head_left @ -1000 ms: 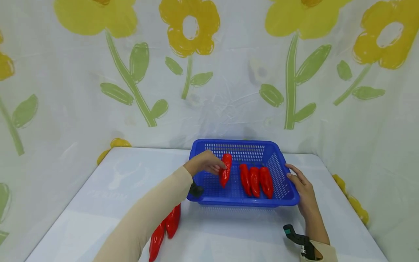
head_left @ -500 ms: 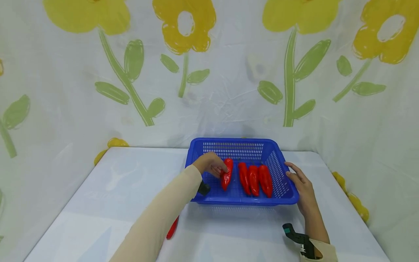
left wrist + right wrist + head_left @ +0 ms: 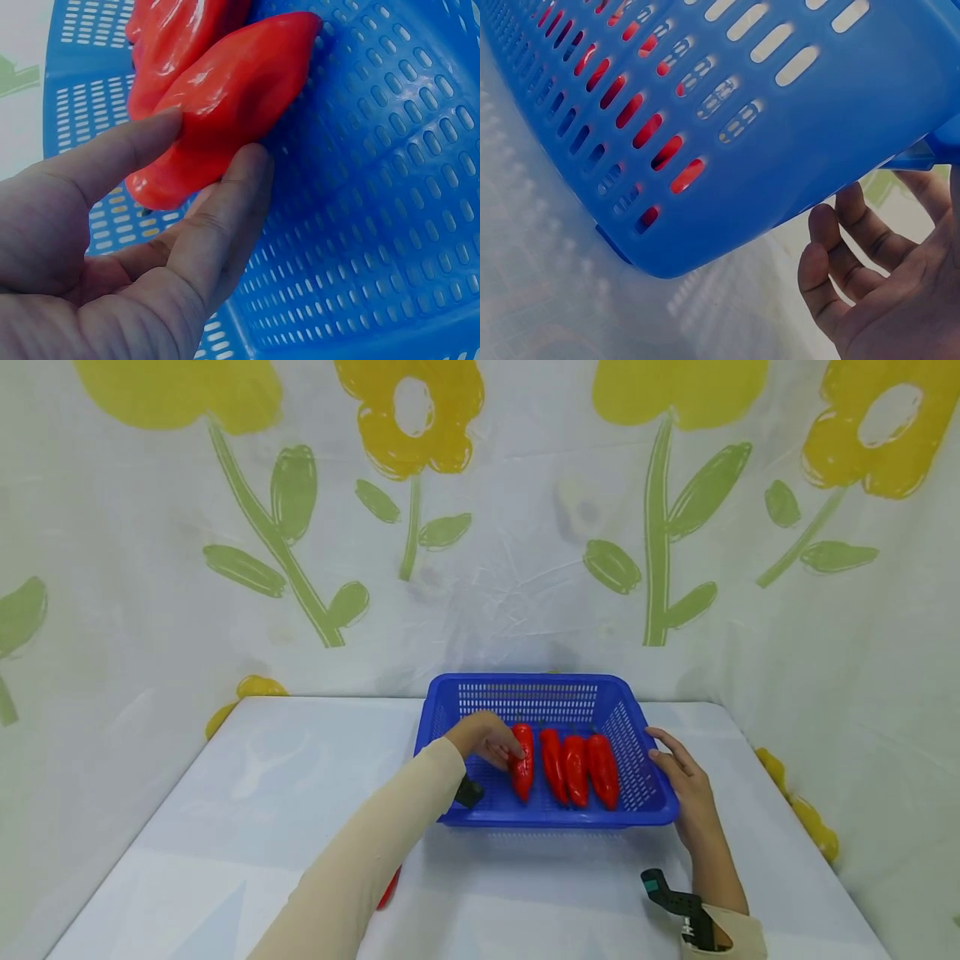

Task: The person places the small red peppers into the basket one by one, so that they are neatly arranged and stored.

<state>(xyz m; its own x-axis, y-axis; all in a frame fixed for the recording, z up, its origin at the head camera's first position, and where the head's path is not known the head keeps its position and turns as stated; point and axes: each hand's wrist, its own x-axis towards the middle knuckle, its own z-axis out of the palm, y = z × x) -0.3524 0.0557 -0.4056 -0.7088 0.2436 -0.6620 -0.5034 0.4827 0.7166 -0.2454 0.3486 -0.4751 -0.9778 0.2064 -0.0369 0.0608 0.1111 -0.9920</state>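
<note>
My left hand point(image 3: 483, 739) reaches into the blue plastic basket point(image 3: 555, 819) and pinches a glossy red pepper point(image 3: 522, 781) between thumb and fingers. In the left wrist view, the thumb and fingertips sit on either side of the pepper point(image 3: 225, 97) near its stem end, low over the slotted floor. Just right of it, several red peppers point(image 3: 576, 772) lie side by side, tips toward me. My right hand point(image 3: 693, 797) grips the basket's right rim; in the right wrist view its fingers point(image 3: 874, 236) bend up under the rim beside the slotted wall.
Part of another red pepper point(image 3: 388, 889) shows on the white table point(image 3: 270, 793), the rest hidden behind the left sleeve point(image 3: 375, 860). A white curtain point(image 3: 510, 602) with printed flowers hangs behind the table's back edge.
My left hand has lowered the pepper toward the basket floor, left of the others. The left sleeve now covers most of the peppers on the table. My right hand keeps its grip on the rim.
</note>
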